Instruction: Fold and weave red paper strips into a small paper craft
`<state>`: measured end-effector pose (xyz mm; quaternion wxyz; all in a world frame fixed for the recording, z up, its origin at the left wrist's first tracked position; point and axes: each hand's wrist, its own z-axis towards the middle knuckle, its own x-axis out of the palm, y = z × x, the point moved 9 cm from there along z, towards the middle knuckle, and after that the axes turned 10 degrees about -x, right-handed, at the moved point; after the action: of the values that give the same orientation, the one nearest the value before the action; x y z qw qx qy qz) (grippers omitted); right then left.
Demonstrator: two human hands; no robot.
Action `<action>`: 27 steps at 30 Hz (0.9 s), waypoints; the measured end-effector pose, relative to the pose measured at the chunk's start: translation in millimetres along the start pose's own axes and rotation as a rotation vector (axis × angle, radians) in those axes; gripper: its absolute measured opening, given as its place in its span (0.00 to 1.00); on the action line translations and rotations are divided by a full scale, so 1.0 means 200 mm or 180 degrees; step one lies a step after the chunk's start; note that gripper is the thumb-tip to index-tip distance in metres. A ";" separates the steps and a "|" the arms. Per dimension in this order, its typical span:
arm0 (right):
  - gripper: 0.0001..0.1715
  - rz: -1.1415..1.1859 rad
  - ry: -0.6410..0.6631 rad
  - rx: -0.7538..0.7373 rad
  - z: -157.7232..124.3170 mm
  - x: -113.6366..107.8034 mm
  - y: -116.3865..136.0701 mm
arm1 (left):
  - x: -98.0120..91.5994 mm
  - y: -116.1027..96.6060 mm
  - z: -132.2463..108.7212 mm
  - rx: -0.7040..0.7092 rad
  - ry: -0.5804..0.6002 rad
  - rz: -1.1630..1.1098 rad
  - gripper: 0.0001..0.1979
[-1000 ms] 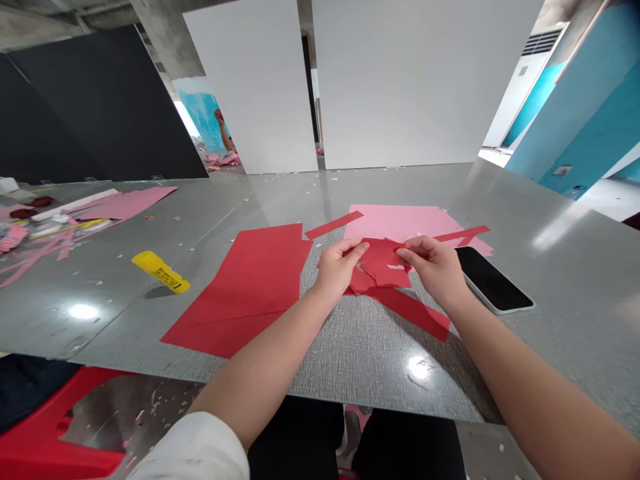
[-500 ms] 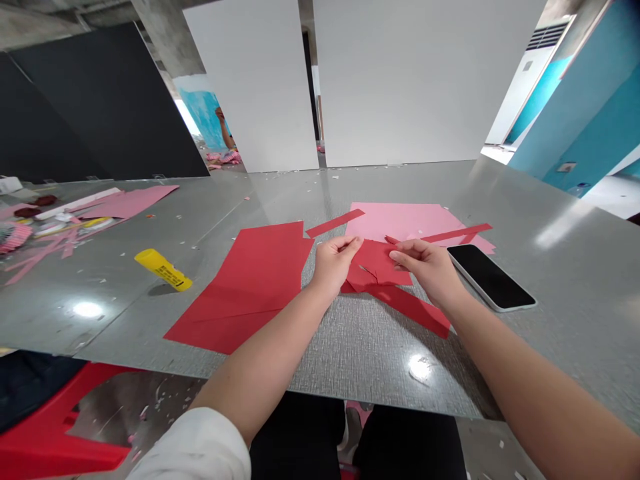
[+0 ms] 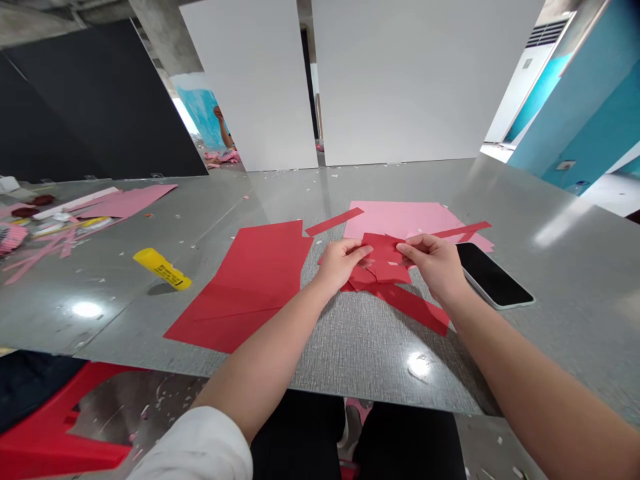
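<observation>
Between my hands is a small red paper piece (image 3: 383, 247), raised above other red scraps (image 3: 394, 273). My left hand (image 3: 343, 263) pinches its left edge between thumb and fingers, and my right hand (image 3: 434, 261) pinches its right edge. Beneath them a red strip (image 3: 413, 308) slants toward the lower right. Large red sheets (image 3: 255, 280) lie left of my left hand. Behind my hands is a pink sheet (image 3: 400, 217), partly covered by red strips at its right side.
A black-screened phone (image 3: 495, 277) lies right of my right hand. On the left is a yellow glue stick (image 3: 163, 268). Pink paper (image 3: 130, 203) and scraps cover the far left. White panels (image 3: 425, 80) stand behind the grey table (image 3: 250, 193). Another person's arm shows in a gap.
A small red piece is now held up between both hands, above the scraps. My left hand has moved slightly right and down; my right hand has shifted slightly right.
</observation>
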<state>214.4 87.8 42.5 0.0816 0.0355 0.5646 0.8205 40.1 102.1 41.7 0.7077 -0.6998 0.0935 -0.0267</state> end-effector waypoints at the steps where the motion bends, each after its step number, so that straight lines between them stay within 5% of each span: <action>1: 0.15 -0.0075 0.0085 0.0032 0.00 0.00 0.00 | 0.00 0.00 0.00 0.0024 0.0029 0.0062 0.09; 4: 0.18 -0.0790 0.0745 0.0197 0.00 0.01 -0.03 | -0.09 0.02 0.03 0.0023 -0.0277 0.0106 0.10; 9: 0.21 -0.3521 0.2181 0.0319 -0.08 0.01 -0.11 | -0.28 0.10 0.10 -0.0142 -0.0963 0.0282 0.12; 13: 0.17 -0.3966 0.2733 0.0186 -0.15 0.07 -0.13 | -0.29 0.16 0.13 -0.0287 -0.0913 0.1037 0.21; 16: 0.13 -0.3853 0.2955 0.0110 -0.17 0.11 -0.13 | -0.23 0.09 0.09 0.0072 -0.1007 0.2080 0.29; 18: 0.11 -0.3781 0.3015 0.0082 -0.18 0.12 -0.13 | -0.14 0.05 0.05 0.0311 -0.0705 0.2608 0.30; 23: 0.13 -0.3617 0.3004 0.0218 -0.18 0.10 -0.13 | 0.16 0.14 -0.07 0.0332 0.1218 0.3203 0.38; 27: 0.27 -0.3082 0.2938 0.0343 -0.17 0.08 -0.14 | 0.15 0.22 -0.08 -0.0124 0.1506 0.3418 0.39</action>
<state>197.1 68.9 3.5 0.1888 -0.5723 0.5341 0.5930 63.4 82.3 -5.2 0.5690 -0.5423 0.5908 0.1819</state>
